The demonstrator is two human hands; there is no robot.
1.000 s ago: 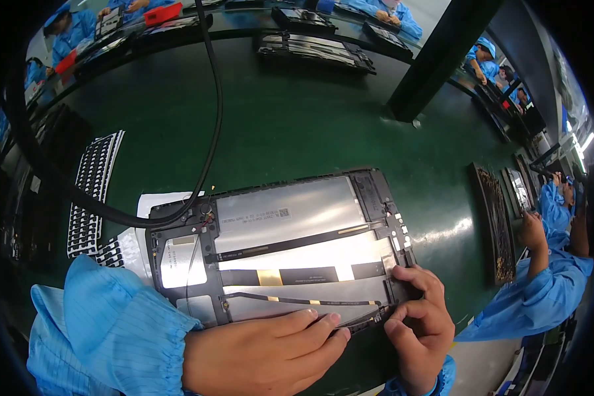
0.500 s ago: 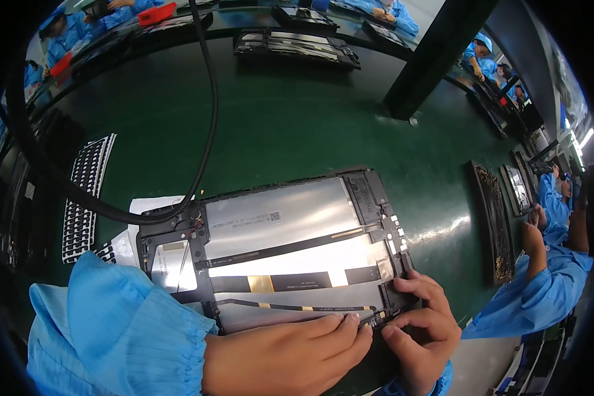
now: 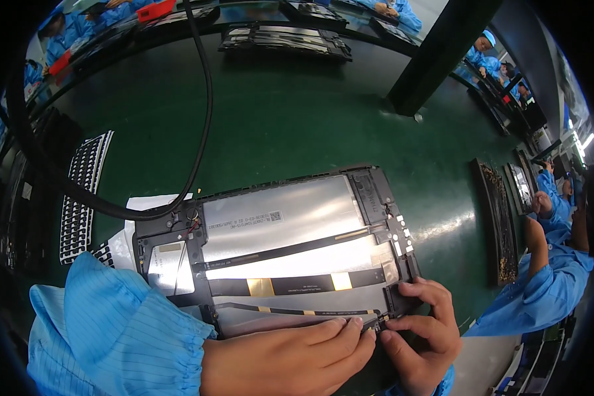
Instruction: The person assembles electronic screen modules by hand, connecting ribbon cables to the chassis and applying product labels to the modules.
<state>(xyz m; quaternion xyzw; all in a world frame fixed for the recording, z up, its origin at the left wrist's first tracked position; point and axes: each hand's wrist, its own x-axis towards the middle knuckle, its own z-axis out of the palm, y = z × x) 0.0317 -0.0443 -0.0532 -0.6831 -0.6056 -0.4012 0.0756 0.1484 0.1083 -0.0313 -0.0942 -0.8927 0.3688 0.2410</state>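
Observation:
An opened tablet (image 3: 277,228) lies on the green bench, its silver battery and several dark flex cables with gold patches exposed. My left hand (image 3: 290,356) reaches across its near edge, fingers pressed together, fingertips at small parts by the near right corner. What those fingertips pinch is mostly hidden; a small grey piece shows beside them. My right hand (image 3: 426,330) curls around the same corner, thumb and index finger closed on the tablet's edge. Its upper fingers touch a small black part (image 3: 400,299) there.
A sheet of black-and-white stickers (image 3: 86,191) lies at left, near white paper (image 3: 122,244). A black cable (image 3: 208,112) loops over the tablet's left end. More opened tablets (image 3: 287,41) are stacked at the back. A dark post (image 3: 435,59) rises from the bench. At right sits a co-worker's blue sleeve (image 3: 541,290).
The view has shifted slightly. Both hands stay at the tablet's near right corner. The black part under my right fingers now shows more fully.

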